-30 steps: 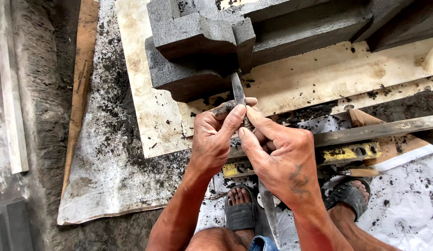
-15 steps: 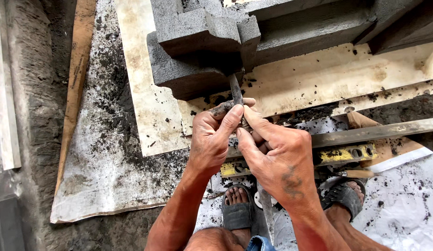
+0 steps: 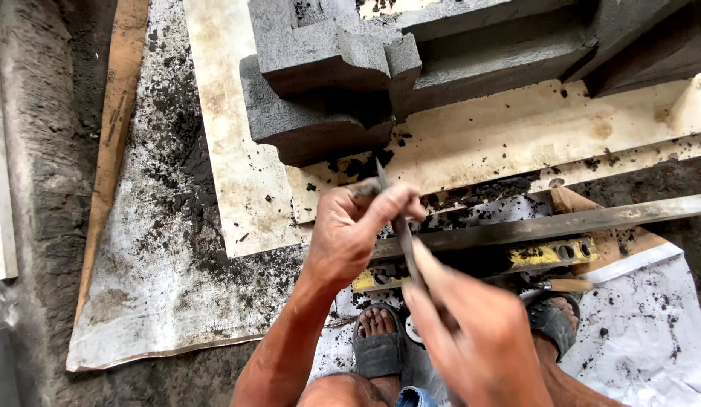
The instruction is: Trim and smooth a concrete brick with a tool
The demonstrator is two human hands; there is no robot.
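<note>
Just below the carved grey stone block [image 3: 328,90], both hands close on a thin metal blade [image 3: 399,226]: left hand [image 3: 358,226] pinching its upper end, right hand [image 3: 478,332] now drawn back lower along it, away from the block.

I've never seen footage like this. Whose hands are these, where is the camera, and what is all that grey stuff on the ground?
The camera sits on a person's head and looks down, so you see their own arms and sandalled feet. The left hand and the right hand together pinch a thin metal blade, its tip pointing at a stepped grey stone block. The block rests on a pale board strewn with dark crumbs. Nearer the feet lie a long metal bar and a yellow spirit level.
</note>
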